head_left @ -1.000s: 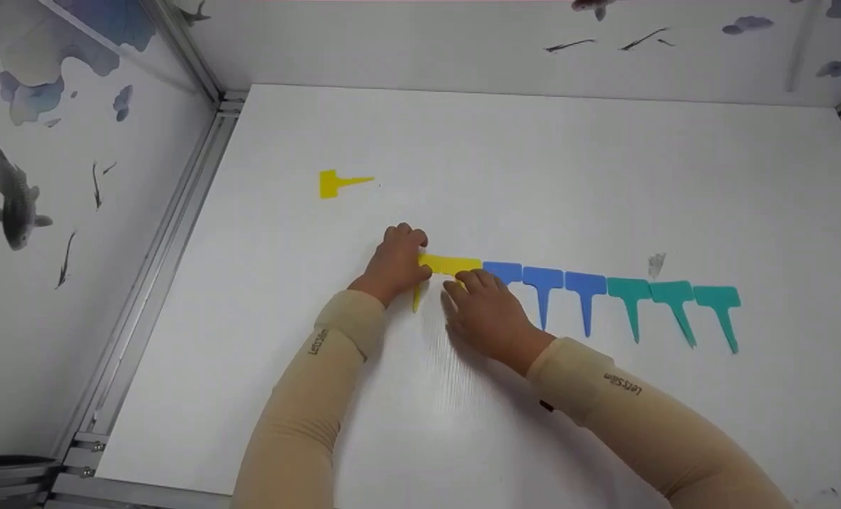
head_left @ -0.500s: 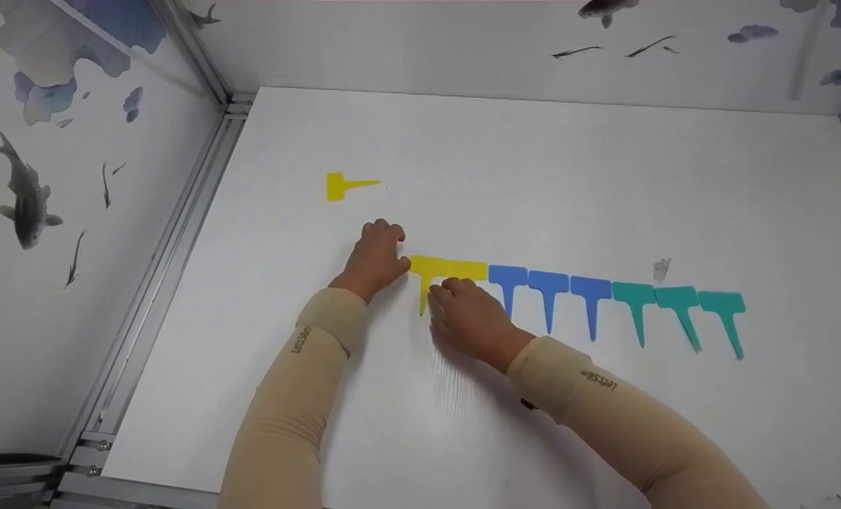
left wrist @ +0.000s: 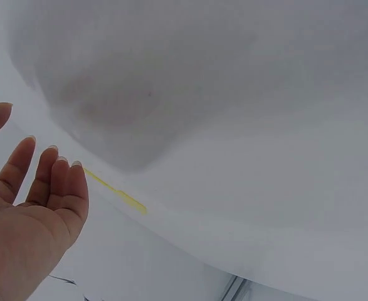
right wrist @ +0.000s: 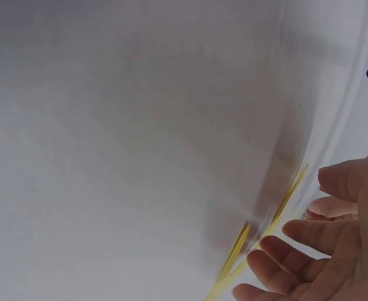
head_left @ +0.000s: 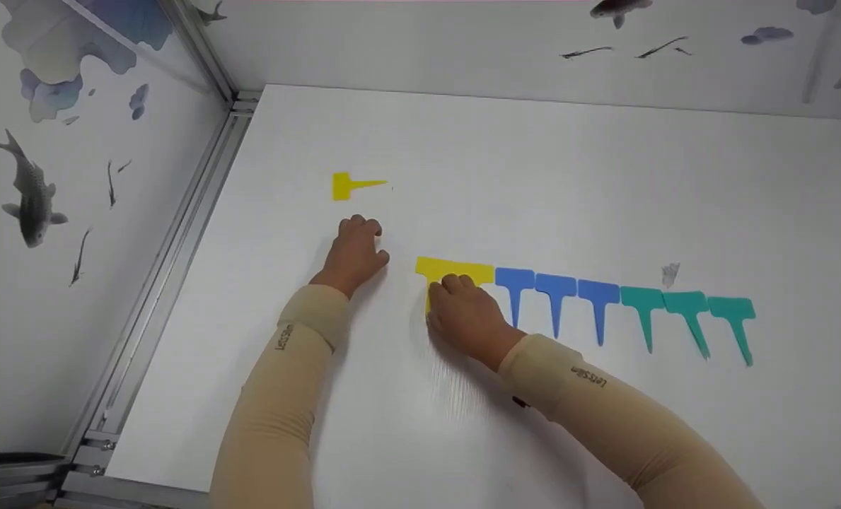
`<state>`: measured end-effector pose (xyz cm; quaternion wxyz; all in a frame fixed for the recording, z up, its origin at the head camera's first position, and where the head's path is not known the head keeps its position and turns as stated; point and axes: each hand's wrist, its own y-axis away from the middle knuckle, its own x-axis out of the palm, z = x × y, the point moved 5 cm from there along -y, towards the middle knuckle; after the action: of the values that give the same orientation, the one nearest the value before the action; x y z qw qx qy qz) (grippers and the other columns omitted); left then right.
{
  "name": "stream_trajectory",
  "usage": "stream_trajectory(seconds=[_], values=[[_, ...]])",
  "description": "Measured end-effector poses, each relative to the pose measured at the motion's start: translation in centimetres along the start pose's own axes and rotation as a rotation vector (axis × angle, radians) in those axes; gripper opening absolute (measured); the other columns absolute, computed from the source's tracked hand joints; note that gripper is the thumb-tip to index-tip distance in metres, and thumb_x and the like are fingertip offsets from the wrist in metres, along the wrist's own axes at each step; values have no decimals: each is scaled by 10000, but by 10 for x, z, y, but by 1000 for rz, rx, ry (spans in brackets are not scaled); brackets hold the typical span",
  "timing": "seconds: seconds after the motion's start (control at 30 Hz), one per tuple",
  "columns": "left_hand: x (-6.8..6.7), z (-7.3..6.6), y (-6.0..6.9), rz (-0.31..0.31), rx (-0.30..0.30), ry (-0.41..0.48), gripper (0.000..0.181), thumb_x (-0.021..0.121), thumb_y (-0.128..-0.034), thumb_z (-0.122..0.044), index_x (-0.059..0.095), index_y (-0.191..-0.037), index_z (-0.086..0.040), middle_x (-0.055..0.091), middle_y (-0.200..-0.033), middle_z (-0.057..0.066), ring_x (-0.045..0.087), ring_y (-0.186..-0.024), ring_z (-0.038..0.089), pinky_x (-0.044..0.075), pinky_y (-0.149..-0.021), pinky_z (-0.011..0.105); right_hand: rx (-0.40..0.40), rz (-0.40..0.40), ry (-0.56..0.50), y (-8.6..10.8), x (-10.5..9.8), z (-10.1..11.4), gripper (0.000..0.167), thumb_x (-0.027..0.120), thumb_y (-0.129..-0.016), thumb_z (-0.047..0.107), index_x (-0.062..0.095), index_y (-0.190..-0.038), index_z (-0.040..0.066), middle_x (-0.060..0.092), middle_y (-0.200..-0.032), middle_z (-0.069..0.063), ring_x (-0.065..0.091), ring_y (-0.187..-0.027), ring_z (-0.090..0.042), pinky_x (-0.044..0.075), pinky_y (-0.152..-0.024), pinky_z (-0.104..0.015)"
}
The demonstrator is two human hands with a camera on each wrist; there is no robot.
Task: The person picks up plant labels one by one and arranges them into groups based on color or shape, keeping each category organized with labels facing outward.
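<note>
A row of T-shaped plant labels lies on the white table, stems toward the person. From the left come two yellow labels (head_left: 431, 266), then three blue labels (head_left: 556, 285) and three green labels (head_left: 686, 302). My right hand (head_left: 466, 307) is over the yellow pair and hides part of their stems; its fingers look loosely bent in the right wrist view, beside the yellow labels (right wrist: 234, 254). Left of the row, my left hand (head_left: 351, 254) holds nothing, thumb apart from its fingers. Beyond it lies a single yellow label (head_left: 341, 186), its stem pointing right.
The white tabletop (head_left: 533, 170) has a grey smudge (head_left: 670, 274) behind the green labels. A metal frame rail (head_left: 172, 268) runs along the left edge. White panels printed with fish (head_left: 35, 205) stand at the left and back.
My left hand has left the end of the yellow labels and moved left toward the single yellow one. The right hand has shifted slightly left along the yellow pair.
</note>
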<state>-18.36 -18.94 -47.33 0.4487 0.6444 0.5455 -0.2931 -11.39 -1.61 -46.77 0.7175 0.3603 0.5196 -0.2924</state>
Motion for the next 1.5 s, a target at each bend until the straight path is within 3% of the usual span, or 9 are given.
stream_trajectory(seconds=[0.17,0.4,0.67,1.03,1.5], values=[[-4,10,-6,-1,-40,4,394,587,-916,-158,515,-1282,-31,457,-1247,133,382,-1136,265,386,-1022,370,1,-12,34,-2,1,2,413,471,-979,268,549,-1296,16,551,-1217,-140,499,-1017,-257,489,-939,-371],[-15,22,-15,-77,-76,26,396,578,-918,-140,514,-1286,-9,446,-1255,156,396,-1127,275,401,-1014,382,-27,-32,100,-2,5,3,421,490,-975,272,569,-1274,-12,555,-1186,-159,504,-992,-267,516,-890,-359],[-24,30,-28,-133,-132,30,435,595,-930,-163,488,-1323,-13,424,-1282,146,389,-1153,259,365,-1072,363,-17,-35,94,-1,7,1,464,514,-967,304,533,-1325,10,529,-1225,-141,490,-1047,-259,512,-889,-369],[-27,34,-46,-165,-107,-36,457,576,-913,-125,480,-1337,16,428,-1296,184,393,-1165,292,379,-1042,395,-7,-5,119,-1,9,3,483,532,-958,293,518,-1343,0,516,-1237,-149,492,-1083,-269,522,-879,-384],[-22,25,-70,-148,-23,-235,491,578,-892,-122,469,-1349,22,437,-1349,195,383,-1265,328,409,-1010,444,-22,-27,139,0,6,4,486,575,-932,296,531,-1310,-7,527,-1171,-136,495,-996,-249,533,-773,-345]])
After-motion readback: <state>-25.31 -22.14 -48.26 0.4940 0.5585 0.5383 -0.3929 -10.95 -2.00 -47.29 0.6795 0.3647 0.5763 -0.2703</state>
